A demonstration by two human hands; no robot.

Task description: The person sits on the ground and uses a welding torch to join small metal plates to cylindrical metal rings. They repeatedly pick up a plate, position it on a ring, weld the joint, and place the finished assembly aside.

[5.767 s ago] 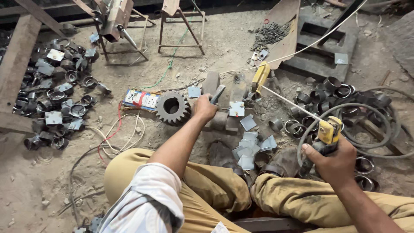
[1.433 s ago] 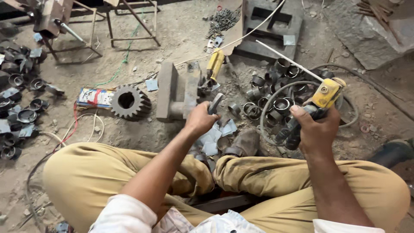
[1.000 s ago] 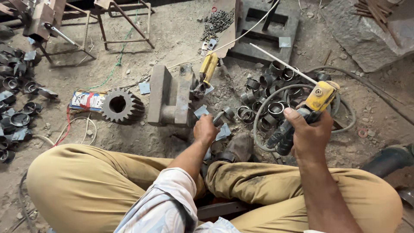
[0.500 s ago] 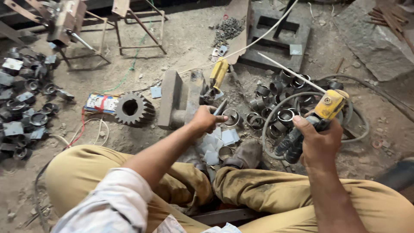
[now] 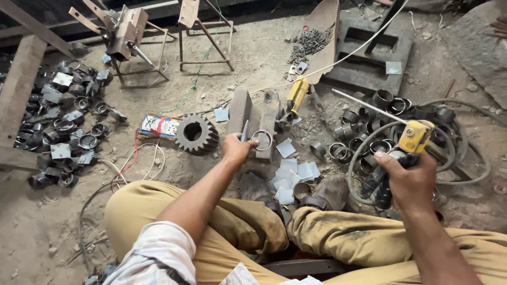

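Observation:
My left hand (image 5: 236, 148) reaches forward over the steel blocks (image 5: 240, 111) and holds a thin metal square upright. A short metal ring (image 5: 262, 140) lies right beside its fingers on the block. My right hand (image 5: 406, 179) grips a yellow welding electrode holder (image 5: 415, 136) with a long rod (image 5: 367, 106) sticking out to the upper left, held above a heap of rings. Flat metal squares (image 5: 296, 173) lie on the ground between my knees, near my shoes.
A toothed steel gear (image 5: 196, 134) and a small box (image 5: 157, 126) lie left of the blocks. A dark pile of finished rings (image 5: 63, 126) fills the far left. Loose rings (image 5: 369, 132) and coiled cable (image 5: 465, 158) sit on the right. Metal stands (image 5: 203, 37) stand behind.
My left hand has gone from the squares near my feet forward to the steel blocks, carrying a metal square to the ring. My right hand keeps the electrode holder, little moved.

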